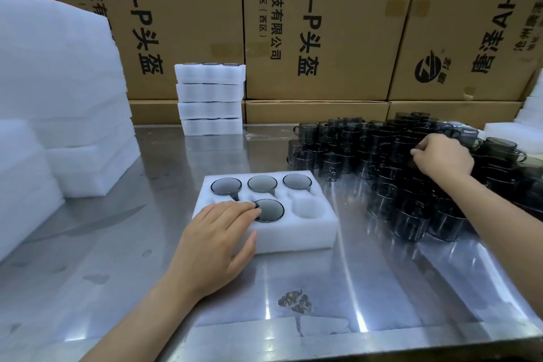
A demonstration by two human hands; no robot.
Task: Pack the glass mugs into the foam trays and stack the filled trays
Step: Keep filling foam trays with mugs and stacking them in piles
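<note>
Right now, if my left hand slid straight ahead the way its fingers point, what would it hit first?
Most likely the dark glass mug in the front middle pocket of the foam tray. The left hand rests flat on the tray, its fingers already at that mug's rim, though actual contact is unclear.

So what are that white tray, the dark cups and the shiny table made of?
The tray looks like soft white foam: matte, with rounded cut pockets. The mugs seem smoky tinted glass, glossy and see-through. The table looks like stainless steel, given its brushed, streaky reflections, though any polished metal could look similar.
</note>
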